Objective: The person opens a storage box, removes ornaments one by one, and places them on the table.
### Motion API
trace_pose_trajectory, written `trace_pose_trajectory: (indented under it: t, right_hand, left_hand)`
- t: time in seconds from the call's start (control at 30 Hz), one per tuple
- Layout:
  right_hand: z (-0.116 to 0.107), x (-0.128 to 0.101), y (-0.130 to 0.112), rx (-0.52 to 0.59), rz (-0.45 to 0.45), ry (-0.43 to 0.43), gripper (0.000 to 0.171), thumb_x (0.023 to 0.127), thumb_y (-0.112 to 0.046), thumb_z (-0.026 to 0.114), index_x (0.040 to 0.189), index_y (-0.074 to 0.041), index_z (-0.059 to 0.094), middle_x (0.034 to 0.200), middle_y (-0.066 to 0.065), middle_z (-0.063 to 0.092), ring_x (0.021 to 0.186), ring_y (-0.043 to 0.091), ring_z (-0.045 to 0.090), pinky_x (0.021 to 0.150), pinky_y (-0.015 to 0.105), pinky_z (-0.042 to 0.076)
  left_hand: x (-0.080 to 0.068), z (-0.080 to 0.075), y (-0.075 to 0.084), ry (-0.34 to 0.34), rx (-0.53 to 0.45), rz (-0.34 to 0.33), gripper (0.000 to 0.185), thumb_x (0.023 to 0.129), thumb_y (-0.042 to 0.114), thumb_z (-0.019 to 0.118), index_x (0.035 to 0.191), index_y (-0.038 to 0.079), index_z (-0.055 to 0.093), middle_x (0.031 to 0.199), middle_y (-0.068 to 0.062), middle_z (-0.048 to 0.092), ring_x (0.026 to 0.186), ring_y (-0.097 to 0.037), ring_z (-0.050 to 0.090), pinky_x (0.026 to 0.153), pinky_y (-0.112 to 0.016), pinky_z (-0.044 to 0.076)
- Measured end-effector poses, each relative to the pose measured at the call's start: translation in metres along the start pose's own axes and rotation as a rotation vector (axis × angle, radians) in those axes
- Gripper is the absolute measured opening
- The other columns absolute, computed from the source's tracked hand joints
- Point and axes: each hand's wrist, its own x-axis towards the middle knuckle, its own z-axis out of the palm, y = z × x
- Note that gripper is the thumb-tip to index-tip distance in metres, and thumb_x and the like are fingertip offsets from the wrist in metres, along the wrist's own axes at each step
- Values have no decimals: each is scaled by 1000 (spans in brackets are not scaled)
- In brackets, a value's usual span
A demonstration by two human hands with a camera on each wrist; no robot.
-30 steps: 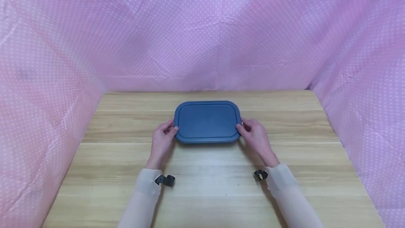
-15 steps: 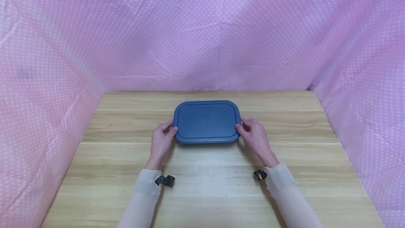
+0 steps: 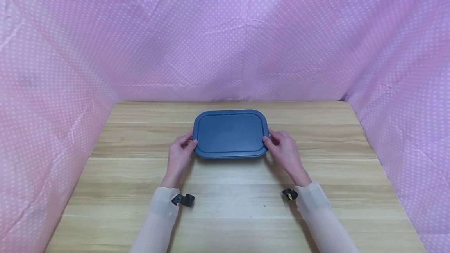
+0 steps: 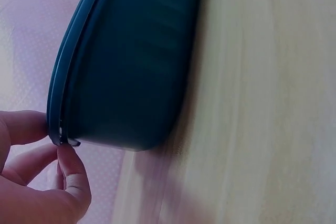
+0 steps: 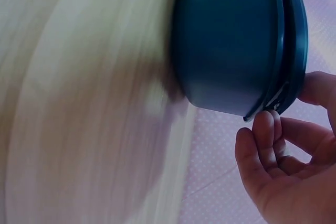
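- Lid's far edge has shifted slightly away from my hands since the earlier frame; hands barely moved.
- Lid sits between my hands, over the dark blue container.
- My left hand and right hand: apart, each pinching its end at the rim.
- Wood table below hands; pink dotted cloth beyond.

The left arm and right arm reach from the near side, converging toward the far, pale sleeves ending at the wrists. The left hand and right hand stand nearly level, well apart, both pinching. On each, the thumb points inward, opposed to bent fingers.
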Motion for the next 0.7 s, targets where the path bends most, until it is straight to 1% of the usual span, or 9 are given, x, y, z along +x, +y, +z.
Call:
trace_pose_trajectory:
  t: [0.1, 0.2, 0.27, 0.37, 0.43, 0.53, 0.7]
  right_hand:
    - [0, -1, -1, 27, -19, 23, 44, 103, -25, 64, 136, 4, 65, 107, 19, 69, 91, 31, 61, 79, 42, 48]
    - [0, -2, -3, 57, -34, 37, 42, 104, -22, 62, 136, 3, 65, 105, 19, 69, 88, 30, 59, 76, 40, 46]
    - [0, -3, -5, 70, -43, 38, 41, 104, -21, 62, 137, 3, 65, 104, 18, 69, 87, 29, 58, 75, 39, 45]
    - [-1, -5, -10, 81, -51, 30, 40, 103, -19, 63, 137, 2, 65, 106, 18, 70, 88, 28, 59, 76, 38, 47]
    - [-1, -6, -13, 94, -56, 26, 41, 103, -19, 63, 137, 3, 64, 107, 18, 71, 90, 27, 61, 78, 37, 49]
    - [-2, -9, -18, 129, -51, 21, 43, 103, -19, 64, 140, 2, 62, 105, 16, 70, 90, 25, 61, 77, 33, 51]
    - [-2, -14, -29, 199, -53, 17, 43, 102, -18, 66, 142, -1, 61, 104, 13, 68, 89, 22, 59, 73, 22, 50]
  left_hand:
    - [-1, -2, 1, 11, -25, -3, 44, 103, 15, 64, 146, 6, 60, 131, -15, 62, 116, -24, 57, 81, -18, 47]
    - [-3, -5, 2, 16, -81, -7, 44, 102, 13, 64, 145, 5, 61, 135, -16, 63, 117, -23, 56, 82, -16, 47]
    - [-3, -7, 2, 19, -126, -15, 43, 103, 14, 64, 145, 6, 61, 140, -14, 62, 122, -21, 56, 88, -15, 48]
    - [-5, -11, 1, 21, -232, -32, 43, 103, 13, 64, 145, 4, 60, 147, -10, 59, 130, -18, 53, 100, -18, 47]
    - [-6, -14, 1, 30, -298, -45, 43, 103, 12, 64, 145, 3, 60, 148, -9, 58, 134, -16, 52, 104, -20, 46]
    - [-8, -18, 2, 39, -358, -55, 43, 103, 9, 65, 144, 1, 60, 148, -11, 58, 132, -16, 54, 105, -21, 47]
    - [-10, -29, 1, 44, -392, -42, 43, 102, 8, 66, 143, 0, 60, 147, -14, 59, 129, -15, 57, 102, -20, 49]
